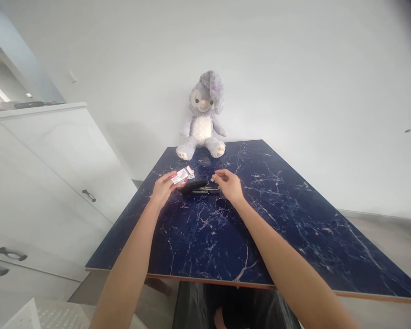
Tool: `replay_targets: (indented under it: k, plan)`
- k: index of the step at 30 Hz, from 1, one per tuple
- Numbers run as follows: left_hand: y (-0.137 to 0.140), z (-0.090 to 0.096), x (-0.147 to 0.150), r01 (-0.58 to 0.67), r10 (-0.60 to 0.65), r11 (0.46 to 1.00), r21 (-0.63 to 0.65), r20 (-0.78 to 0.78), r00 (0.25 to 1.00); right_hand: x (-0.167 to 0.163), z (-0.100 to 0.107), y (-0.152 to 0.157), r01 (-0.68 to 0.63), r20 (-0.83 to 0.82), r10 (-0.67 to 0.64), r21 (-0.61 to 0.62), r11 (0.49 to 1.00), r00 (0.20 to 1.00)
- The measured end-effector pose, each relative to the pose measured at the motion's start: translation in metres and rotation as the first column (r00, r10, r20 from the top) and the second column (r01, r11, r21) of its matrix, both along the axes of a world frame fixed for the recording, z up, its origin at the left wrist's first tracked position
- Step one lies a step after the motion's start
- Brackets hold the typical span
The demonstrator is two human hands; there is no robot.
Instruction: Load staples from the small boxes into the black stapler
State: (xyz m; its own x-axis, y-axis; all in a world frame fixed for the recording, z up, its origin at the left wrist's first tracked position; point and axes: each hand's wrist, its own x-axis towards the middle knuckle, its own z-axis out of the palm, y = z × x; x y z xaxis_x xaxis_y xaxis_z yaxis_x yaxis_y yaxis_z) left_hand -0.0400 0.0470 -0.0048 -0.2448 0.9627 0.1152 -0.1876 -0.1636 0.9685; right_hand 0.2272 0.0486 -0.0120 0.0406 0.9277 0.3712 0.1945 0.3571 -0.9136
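My left hand [162, 188] grips a small white-and-red cardboard box [181, 175] between thumb and fingers, tilted up to the right over the table. Just below and to the right of that box lies a black stapler [194, 184] with its metal rail [210, 188] showing. Close to the rail's right end, my right hand [229, 183] pinches a small pale piece [213, 178], too small to make out. A further bit of white and red packaging [191, 175] shows behind the box, partly covered by it.
A grey-purple plush toy [202, 121] sits at the back of the dark blue marbled table [212, 246], against the white wall. White cabinets [48, 178] with dark handles stand at the left. The table's front edge runs below my forearms.
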Motion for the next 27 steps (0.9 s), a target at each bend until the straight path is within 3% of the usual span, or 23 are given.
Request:
replay_targets:
  k: [3,6,10,14,18,22,25,27]
  plan:
    - [-0.002,0.0,0.007,-0.007,0.015,0.998,0.06,-0.127,0.992,-0.011,0.004,-0.003,-0.107,-0.206,0.105,0.001,0.994,0.973]
    - [-0.006,0.0,0.016,0.019,0.005,0.993,0.119,-0.193,0.981,-0.022,0.009,-0.01,-0.127,-0.281,0.136,0.048,0.991,0.95]
    - [-0.014,0.003,0.031,0.116,-0.083,0.984,0.134,-0.23,0.97,-0.028,0.014,-0.02,-0.017,-0.239,0.047,0.123,0.992,0.97]
    - [-0.021,0.004,0.043,0.2,-0.183,0.978,0.057,-0.226,0.957,-0.027,0.015,-0.026,0.079,-0.083,-0.069,0.119,0.99,0.994]
    - [-0.022,0.005,0.042,0.24,-0.236,0.971,0.005,-0.152,0.96,-0.03,0.009,-0.027,0.051,-0.003,-0.051,0.15,0.987,0.999]
    - [-0.022,0.009,0.037,0.325,-0.325,0.946,0.003,-0.025,0.945,-0.034,0.005,-0.027,0.021,-0.08,-0.011,0.127,0.992,0.997]
    - [-0.025,0.012,0.037,0.356,-0.356,0.934,0.021,-0.02,0.934,-0.033,0.007,-0.028,0.033,-0.13,-0.025,0.062,0.998,0.991]
    - [-0.028,0.012,0.039,0.382,-0.381,0.923,0.031,-0.042,0.924,-0.032,0.01,-0.03,0.021,-0.096,-0.012,0.087,0.996,0.995]
